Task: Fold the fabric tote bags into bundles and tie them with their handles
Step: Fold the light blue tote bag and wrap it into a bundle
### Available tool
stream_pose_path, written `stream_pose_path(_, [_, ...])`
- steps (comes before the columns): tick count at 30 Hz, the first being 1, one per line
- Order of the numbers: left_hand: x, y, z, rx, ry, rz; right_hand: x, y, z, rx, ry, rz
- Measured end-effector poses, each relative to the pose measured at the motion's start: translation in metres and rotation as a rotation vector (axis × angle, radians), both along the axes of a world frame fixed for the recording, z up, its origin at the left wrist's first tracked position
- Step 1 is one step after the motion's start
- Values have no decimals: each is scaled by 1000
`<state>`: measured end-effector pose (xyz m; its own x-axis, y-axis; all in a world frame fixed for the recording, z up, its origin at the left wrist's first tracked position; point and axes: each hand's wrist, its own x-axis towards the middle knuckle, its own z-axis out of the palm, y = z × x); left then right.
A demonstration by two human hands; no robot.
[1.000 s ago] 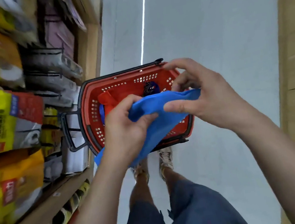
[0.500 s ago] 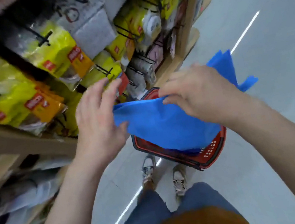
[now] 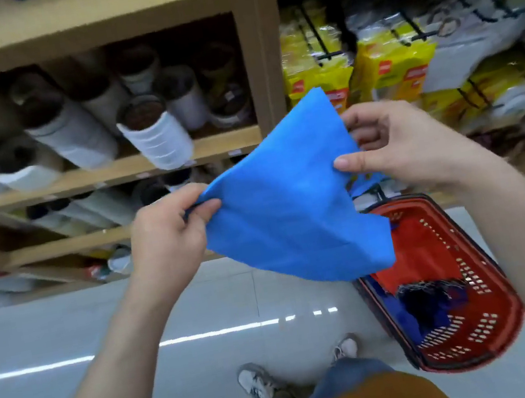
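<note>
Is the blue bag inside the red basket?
No: the left hand and right hand hold the bag in the air, outside the basket.

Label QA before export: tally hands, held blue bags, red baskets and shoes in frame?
2 hands: left hand, right hand
1 blue tote bag, held by both
1 red basket
2 shoes: left shoe, right shoe
Total: 6

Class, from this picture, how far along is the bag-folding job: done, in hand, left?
Done: unclear; fabric lies in the red basket, bundled or not I cannot tell. In hand: left hand and right hand pinch the blue tote bag, loosely spread. Left: folding and tying it.
</note>
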<state>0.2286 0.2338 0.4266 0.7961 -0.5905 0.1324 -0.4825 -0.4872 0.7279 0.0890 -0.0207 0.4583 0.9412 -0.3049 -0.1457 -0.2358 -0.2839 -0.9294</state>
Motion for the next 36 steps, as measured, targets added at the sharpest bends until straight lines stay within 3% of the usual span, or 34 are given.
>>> stream_pose_path(3, [19,75,3,50,-34,214,52,64,-3,-115,-104,-8])
stream_pose_path(7, [32,168,15,201,-434,340,123,168,-2,-368,-182,38])
stream_pose_path(9, [23,196,20,150,-490,295,154,224,-1,-401,-220,80])
stream_pose_path(11, [6,214,20,136,-306,239,181,279,2,-264,-242,101])
stream_pose_path(15, [-5,248,15,46,442,384,213,365,17,25,-146,190])
stream_pose_path(17, [10,264,13,39,417,511,222,399,22,62,-149,286])
stream_pose_path(20, [42,301,4,215,117,684,237,436,25,165,-134,346])
stream_pose_path(23, [67,345,-2,251,54,792,262,446,24,175,-92,397])
stream_pose_path(26, [94,383,4,266,43,839,294,434,27,-131,-132,581])
stream_pose_path(28, [115,402,11,190,91,776,318,426,32,-440,-152,769])
stream_pose_path(30, [138,413,23,111,110,717,340,424,37,-588,-100,933])
stream_pose_path(31, [152,417,28,31,152,701,352,424,36,-669,-117,950])
stream_pose_path(33, [176,419,39,-137,351,601,376,429,32,-860,-351,794])
stream_pose_path(35, [203,429,45,-104,486,514,397,440,34,-893,-541,660])
stream_pose_path(36, [214,438,51,-31,511,481,407,445,37,-837,-539,677])
